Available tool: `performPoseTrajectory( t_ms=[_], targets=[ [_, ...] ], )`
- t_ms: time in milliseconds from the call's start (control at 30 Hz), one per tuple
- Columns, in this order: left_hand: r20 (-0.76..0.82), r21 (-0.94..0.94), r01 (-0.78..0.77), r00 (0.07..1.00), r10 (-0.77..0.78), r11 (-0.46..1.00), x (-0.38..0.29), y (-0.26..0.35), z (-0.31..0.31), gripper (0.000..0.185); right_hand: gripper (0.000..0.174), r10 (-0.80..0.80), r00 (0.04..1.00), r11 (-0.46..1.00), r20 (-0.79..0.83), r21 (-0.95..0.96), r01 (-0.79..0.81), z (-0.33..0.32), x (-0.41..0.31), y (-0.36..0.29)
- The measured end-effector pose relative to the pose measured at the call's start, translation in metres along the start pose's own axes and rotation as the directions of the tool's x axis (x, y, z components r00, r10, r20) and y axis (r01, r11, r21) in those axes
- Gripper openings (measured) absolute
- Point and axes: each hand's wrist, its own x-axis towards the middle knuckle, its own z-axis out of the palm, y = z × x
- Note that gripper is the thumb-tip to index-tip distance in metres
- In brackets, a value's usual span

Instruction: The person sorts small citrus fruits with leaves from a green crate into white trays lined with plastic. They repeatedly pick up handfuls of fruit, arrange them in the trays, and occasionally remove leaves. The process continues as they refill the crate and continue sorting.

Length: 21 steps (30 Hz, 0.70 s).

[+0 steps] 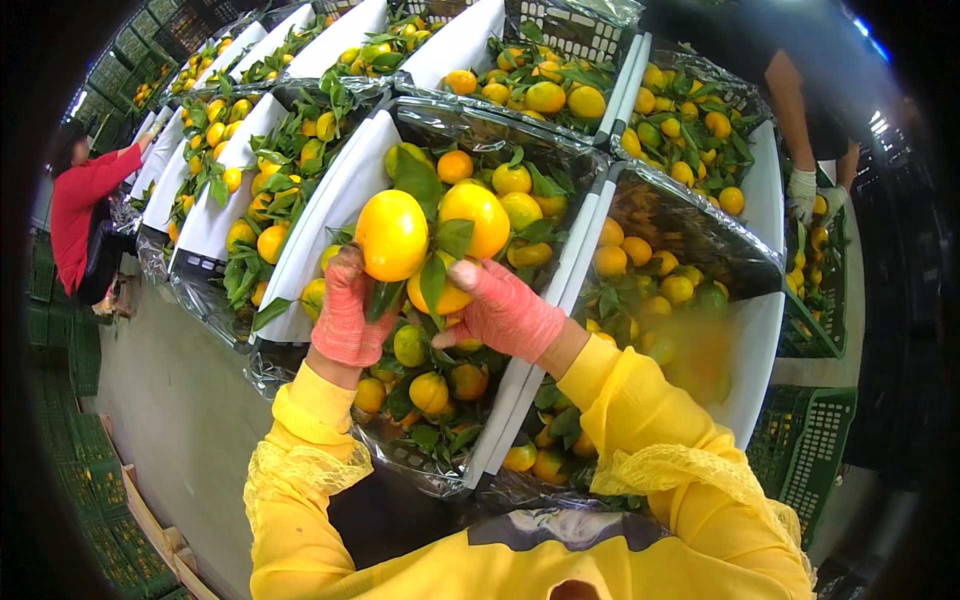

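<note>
In pink knit gloves with worn dark fingertips, both hands are raised over a plastic-lined crate of leafy mandarins. My left hand (351,307) has its thumb and fingers on a large yellow-orange mandarin (392,235) with green leaves. My right hand (510,309) is at a lower mandarin (442,289) of the same leafy group, its thumb and fingertips around the fruit's right side. A third large mandarin (480,217) sits just above it, partly behind leaves. Below the hands, smaller green-orange mandarins (430,392) with leaves fill the crate. Yellow sleeves cover both forearms.
More lined crates of leafy mandarins (679,289) adjoin on the right, left and far side, with white liner flaps (322,225) between them. A person in red (82,202) works at the far left. Another person's gloved hands (802,195) reach into a green crate (814,322) at right.
</note>
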Motion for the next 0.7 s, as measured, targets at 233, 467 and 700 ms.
performPoseTrajectory(
  t_ms=[233,467,700],
  targets=[
    [-0.023,0.695,0.14,0.985,-0.173,0.706,-0.019,0.02,0.03,0.089,0.072,-0.388,0.854,0.613,-0.346,-0.789,-0.04,-0.002,-0.001,0.002],
    [0.26,0.722,0.156,0.841,-0.473,0.674,-0.068,0.027,0.093,0.087,0.056,-0.224,0.974,0.344,0.005,-0.935,0.084,0.021,-0.111,0.002],
    [0.329,0.725,0.333,0.602,-0.728,0.603,-0.096,-0.005,0.12,0.071,0.049,-0.213,0.977,0.186,-0.002,-0.982,0.039,0.044,-0.192,0.015]
  ],
)
